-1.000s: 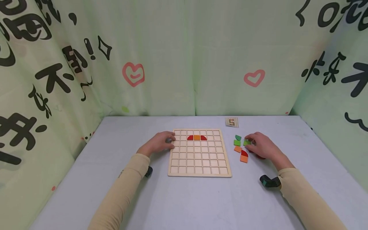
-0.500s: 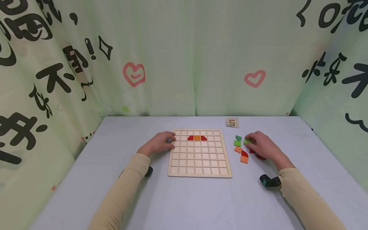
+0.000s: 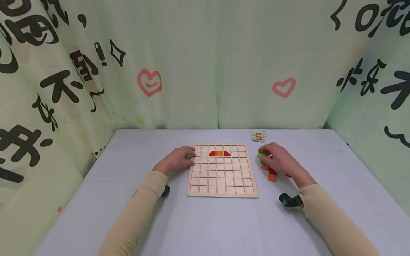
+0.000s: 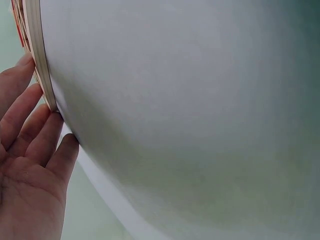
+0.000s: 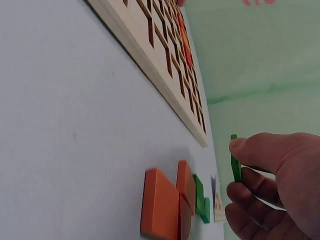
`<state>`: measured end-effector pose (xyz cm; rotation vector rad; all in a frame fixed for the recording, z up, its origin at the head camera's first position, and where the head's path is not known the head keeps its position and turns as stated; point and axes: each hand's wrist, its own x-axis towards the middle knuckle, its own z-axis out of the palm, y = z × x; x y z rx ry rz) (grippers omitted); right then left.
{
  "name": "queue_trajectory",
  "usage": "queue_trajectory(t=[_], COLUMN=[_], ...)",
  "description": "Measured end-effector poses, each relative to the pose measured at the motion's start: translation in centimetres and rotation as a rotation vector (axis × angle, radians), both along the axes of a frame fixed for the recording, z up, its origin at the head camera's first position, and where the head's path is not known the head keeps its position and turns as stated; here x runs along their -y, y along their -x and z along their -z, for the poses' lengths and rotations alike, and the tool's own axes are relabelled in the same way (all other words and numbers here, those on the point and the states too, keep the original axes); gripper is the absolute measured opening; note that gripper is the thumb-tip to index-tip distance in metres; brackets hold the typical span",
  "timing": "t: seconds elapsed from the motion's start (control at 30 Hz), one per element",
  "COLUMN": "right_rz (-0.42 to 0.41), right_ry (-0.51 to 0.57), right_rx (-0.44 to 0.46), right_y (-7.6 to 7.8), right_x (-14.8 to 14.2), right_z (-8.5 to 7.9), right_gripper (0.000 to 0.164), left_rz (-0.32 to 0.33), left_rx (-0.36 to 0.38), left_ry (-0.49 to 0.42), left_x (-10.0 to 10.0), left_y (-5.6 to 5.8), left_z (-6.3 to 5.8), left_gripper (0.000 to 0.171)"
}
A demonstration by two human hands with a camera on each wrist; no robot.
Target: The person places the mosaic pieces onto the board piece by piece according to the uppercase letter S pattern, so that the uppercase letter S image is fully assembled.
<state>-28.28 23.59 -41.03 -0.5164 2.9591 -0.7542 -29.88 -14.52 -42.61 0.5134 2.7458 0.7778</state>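
Note:
A wooden grid board [image 3: 222, 174] lies on the table, with an orange square tile [image 3: 219, 153] between two red quarter-round tiles [image 3: 212, 154] in an upper row. My left hand [image 3: 179, 157] rests at the board's left edge; in the left wrist view its fingertips touch the wooden side. My right hand [image 3: 282, 158] is raised just right of the board and pinches a thin green tile [image 5: 236, 159] between thumb and fingers. Below that hand lie loose orange tiles [image 3: 272, 177] and a red quarter-round tile [image 3: 272, 171]. Green tiles [image 5: 199, 195] show behind them in the right wrist view.
A small card with a grid pattern [image 3: 258, 136] lies beyond the board's upper right corner. Part of a red piece [image 3: 288, 175] shows beside my right wrist. Light green curtains [image 3: 205, 71] with dark writing and pink hearts surround the white-covered table [image 3: 205, 224].
My right hand has lifted from the right side of the loose tiles and moved left toward the board, carrying the green tile. My left hand has stayed at the board's edge.

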Motion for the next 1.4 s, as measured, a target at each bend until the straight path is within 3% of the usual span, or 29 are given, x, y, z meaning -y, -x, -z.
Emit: queue_trajectory(t=[0.5,0.7,0.9,1.1,1.4], right_rz=[-0.205,-0.248,-0.312,-0.33,-0.291], right_ry=[0.021,0.023,0.004,0.005,-0.027], right_rx=[-0.026,0.003,-0.039,-0.065,-0.062], right_y=[-0.2,-0.2,-0.1,0.2,0.8], right_x=[6.4,8.6,10.5,12.3,14.3], right_z=[-0.2,-0.1,0.5,0.9,1.5], right_gripper=[0.029,0.029,0.027,0.025,0.025], left_rz=[0.024,0.019,0.02,0.023,0.026], left_rx=[-0.021,-0.016,-0.019,-0.024,-0.016], left_ry=[0.009,0.008,0.003,0.007,0.0], left_x=[0.2,0.2,0.4,0.3,0.3], left_y=[-0.1,0.1,0.1,-0.2,0.0], left_z=[-0.3,-0.1,0.0,-0.2,0.0], left_gripper=[0.033,0.033,0.033,0.032,0.032])
